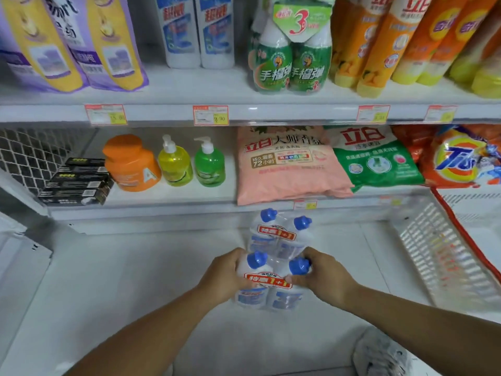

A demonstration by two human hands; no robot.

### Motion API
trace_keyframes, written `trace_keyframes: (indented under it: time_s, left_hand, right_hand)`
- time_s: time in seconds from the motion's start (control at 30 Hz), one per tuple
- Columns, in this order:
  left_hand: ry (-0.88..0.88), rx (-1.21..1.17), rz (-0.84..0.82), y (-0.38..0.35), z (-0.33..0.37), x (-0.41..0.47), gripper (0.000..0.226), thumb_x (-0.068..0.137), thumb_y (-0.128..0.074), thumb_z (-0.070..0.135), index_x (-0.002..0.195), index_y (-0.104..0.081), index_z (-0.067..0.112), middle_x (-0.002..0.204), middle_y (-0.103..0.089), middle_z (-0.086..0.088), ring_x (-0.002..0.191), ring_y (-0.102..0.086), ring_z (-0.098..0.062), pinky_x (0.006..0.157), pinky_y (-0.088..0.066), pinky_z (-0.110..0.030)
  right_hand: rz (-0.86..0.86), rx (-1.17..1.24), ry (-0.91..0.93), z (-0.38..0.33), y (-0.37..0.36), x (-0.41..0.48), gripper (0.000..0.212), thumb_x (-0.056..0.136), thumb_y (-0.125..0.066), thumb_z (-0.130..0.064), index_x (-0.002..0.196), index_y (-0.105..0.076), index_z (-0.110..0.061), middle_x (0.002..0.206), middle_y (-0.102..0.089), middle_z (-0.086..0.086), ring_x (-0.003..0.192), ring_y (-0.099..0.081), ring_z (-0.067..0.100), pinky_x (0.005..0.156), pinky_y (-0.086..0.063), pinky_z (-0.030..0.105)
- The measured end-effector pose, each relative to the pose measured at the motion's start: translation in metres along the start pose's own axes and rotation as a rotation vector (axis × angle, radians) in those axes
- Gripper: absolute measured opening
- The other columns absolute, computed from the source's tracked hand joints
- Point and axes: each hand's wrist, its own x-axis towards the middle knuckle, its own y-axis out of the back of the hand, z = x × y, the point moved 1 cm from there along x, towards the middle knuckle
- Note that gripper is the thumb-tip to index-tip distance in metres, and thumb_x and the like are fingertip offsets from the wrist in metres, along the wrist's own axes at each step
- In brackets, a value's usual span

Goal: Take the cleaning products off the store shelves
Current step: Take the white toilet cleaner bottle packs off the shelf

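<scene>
The left hand [223,276] and right hand [326,279] each grip one side of the near pack [268,294], down at the white bottom shelf [135,267]. It holds two smooth white bottles with blue caps in shiny clear wrap. A far pack [276,236] stands just behind.

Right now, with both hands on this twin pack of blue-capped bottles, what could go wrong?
1. The left hand and right hand grip the near twin pack up by the bottle necks, over glossy wrap; it might slip, or the wrap might tear.
2. The second twin pack stands close behind it and could get knocked over.
3. The pink bag overhangs the shelf edge above; a straight lift might catch it.
</scene>
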Motion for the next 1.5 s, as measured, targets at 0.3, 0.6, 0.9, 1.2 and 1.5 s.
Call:
trace_keyframes:
  time_s: [0.3, 0.6, 0.9, 1.2, 1.5]
  left_hand:
    - [-0.037, -0.012, 0.074, -0.011, -0.001, 0.063, 0.053, 0.064, -0.091, 0.015, 0.108, -0.063, 0.025, 0.098, -0.07, 0.009, 0.084, -0.064, -0.01, 0.073, -0.048, -0.016]
    - [-0.017, 0.191, -0.016, 0.005, 0.002, 0.061, 0.063, 0.072, -0.087, 0.019, 0.126, -0.054, 0.019, 0.12, -0.065, -0.003, 0.103, -0.062, -0.02, 0.088, -0.051, -0.031]
    - [-0.308, 0.47, 0.336, 0.16, 0.09, 0.027, 0.054, 0.084, -0.076, 0.024, 0.134, -0.056, 0.02, 0.135, -0.057, -0.003, 0.122, -0.053, -0.022, 0.1, -0.04, -0.028]
    - [-0.533, 0.518, 0.891, 0.265, 0.125, 0.053, 0.058, 0.08, -0.078, 0.036, 0.132, -0.06, 0.018, 0.128, -0.062, -0.005, 0.118, -0.051, -0.029, 0.102, -0.042, -0.042]
    - [-0.581, 0.593, 0.953, 0.293, 0.08, 0.108, 0.058, 0.076, -0.049, 0.073, 0.115, -0.068, 0.033, 0.114, -0.066, 0.013, 0.113, -0.054, -0.013, 0.101, -0.024, -0.029]
  right_hand:
    - [0.072, 0.115, -0.102, 0.02, -0.01, 0.047, 0.029, 0.084, -0.077, -0.032, 0.096, -0.053, -0.021, 0.088, -0.06, -0.009, 0.078, -0.056, 0.015, 0.065, -0.044, 0.022]
    - [-0.029, 0.017, -0.05, 0.014, -0.005, 0.041, 0.031, 0.087, -0.072, -0.04, 0.103, -0.048, -0.029, 0.093, -0.057, -0.013, 0.078, -0.056, 0.007, 0.064, -0.041, 0.015]
    - [0.191, 0.062, 0.179, -0.071, 0.073, 0.024, 0.022, 0.094, -0.063, -0.038, 0.114, -0.062, -0.027, 0.104, -0.07, -0.008, 0.095, -0.067, 0.013, 0.076, -0.048, 0.016]
    - [0.543, 0.201, 0.621, -0.238, 0.148, 0.078, 0.023, 0.096, -0.062, -0.025, 0.119, -0.062, -0.022, 0.11, -0.066, -0.013, 0.095, -0.059, -0.01, 0.073, -0.039, -0.002]
    - [0.529, 0.39, 0.559, -0.351, 0.19, 0.201, 0.046, 0.093, -0.067, -0.016, 0.132, -0.042, -0.017, 0.114, -0.061, -0.003, 0.103, -0.061, 0.017, 0.088, -0.049, 0.029]
